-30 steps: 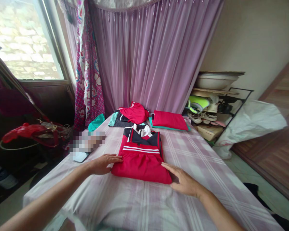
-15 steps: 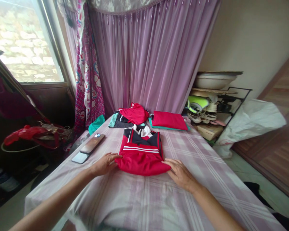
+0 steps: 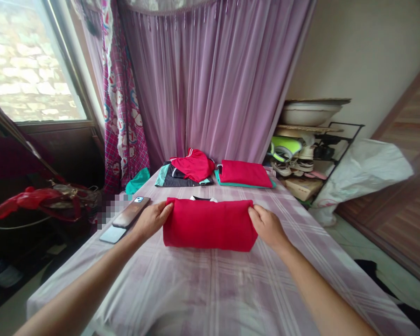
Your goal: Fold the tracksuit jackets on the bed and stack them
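bundle (image 3: 210, 227) of folded red clothing is being held by its two upper corners over the middle of a bed-like surface spread with a checked lilac-and-white sheet (image 3: 213, 298). the left hand (image 3: 154, 218) is grasping the upper left corner, thumb and fingers closing on the fabric, while the right hand (image 3: 269, 227) is clasping the upper right corner in like fashion. the broad red side is facing the camera, its lower edge hanging close to the sheet; whether the two are touching, the view is not showing. a strip of white and black fabric (image 3: 203, 199) is peeking out behind the top edge.

near the left hand, a phone (image 3: 131, 212) with a brownish back is lying partly over a pale, flat slab (image 3: 112, 234). toward the far end, a crumpled red garment (image 3: 196, 166) with white stripes is resting on a dark grey and turquoise garment (image 3: 170, 176). just to the right, a neatly folded red piece (image 3: 247, 173) is lying on green cloth (image 3: 266, 185).

behind, a purple curtain (image 3: 203, 93) is hanging in long folds, a patterned magenta drape (image 3: 121, 102) falling beside it near a bright window (image 3: 31, 65). on the right, a rack (image 3: 310, 129) is holding a pale basin (image 3: 308, 114) and shoes (image 3: 304, 164), with a white sack (image 3: 367, 172) slumping next to it.
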Motion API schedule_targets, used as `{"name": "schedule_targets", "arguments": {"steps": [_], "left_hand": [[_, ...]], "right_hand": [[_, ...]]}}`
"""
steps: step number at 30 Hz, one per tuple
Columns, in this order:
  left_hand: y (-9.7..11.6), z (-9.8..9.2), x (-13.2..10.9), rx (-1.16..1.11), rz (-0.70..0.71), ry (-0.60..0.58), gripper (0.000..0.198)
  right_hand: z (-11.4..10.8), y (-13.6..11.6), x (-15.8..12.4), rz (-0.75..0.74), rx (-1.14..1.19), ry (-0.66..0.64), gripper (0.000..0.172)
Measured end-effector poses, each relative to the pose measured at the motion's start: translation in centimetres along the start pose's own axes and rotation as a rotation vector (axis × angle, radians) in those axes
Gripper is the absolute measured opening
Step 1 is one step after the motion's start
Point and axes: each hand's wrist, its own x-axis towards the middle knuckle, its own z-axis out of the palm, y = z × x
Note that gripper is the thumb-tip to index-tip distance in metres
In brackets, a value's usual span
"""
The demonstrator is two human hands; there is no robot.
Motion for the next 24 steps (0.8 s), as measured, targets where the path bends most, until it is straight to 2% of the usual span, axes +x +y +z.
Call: {"name": "schedule_targets", "arguments": {"steps": [3, 6, 8, 11, 14, 16, 19, 21, 24], "left_hand": [[1.1, 1.0, 5.0, 0.006, -0.185, 0.022, 0.051], [1.2, 3.5, 8.1, -0.012, -0.275, 0.009, 0.056], [0.8, 5.5, 8.4, 0.005, -0.296, -0.021, 0.06], [0.1, 7.8, 7.2, 0.11, -0.253, -0.057, 0.069], [0.8, 8.4, 6.5, 0.274, -0.155, 0.027, 0.062], [2.1, 8.2, 6.8, 0.346, -0.063, 0.099, 0.054], [4.1, 8.8, 8.2, 0.379, 0.075, 0.14, 0.045], [4.6, 10.0, 9.0, 0.384, 0.105, 0.106, 0.045], [4.0, 12.3, 9.4, 0.348, 0.038, 0.004, 0.048]], "right_hand": [[2.1, -0.9, 4.7, 0.192, -0.037, -0.049, 0.042], [5.1, -1.4, 7.1, 0.289, -0.034, -0.117, 0.044], [7.1, -1.2, 6.9, 0.287, -0.072, -0.149, 0.049], [9.1, -0.7, 5.4, 0.212, -0.189, -0.125, 0.049], [9.3, -1.4, 4.9, 0.136, -0.249, -0.013, 0.047], [9.0, -2.8, 5.7, 0.075, -0.222, 0.052, 0.048], [9.1, -5.7, 7.3, -0.073, -0.136, 0.096, 0.049], [10.1, -7.1, 8.1, -0.124, -0.112, 0.05, 0.05], [12.4, -7.1, 8.0, -0.066, -0.136, -0.155, 0.05]]}}
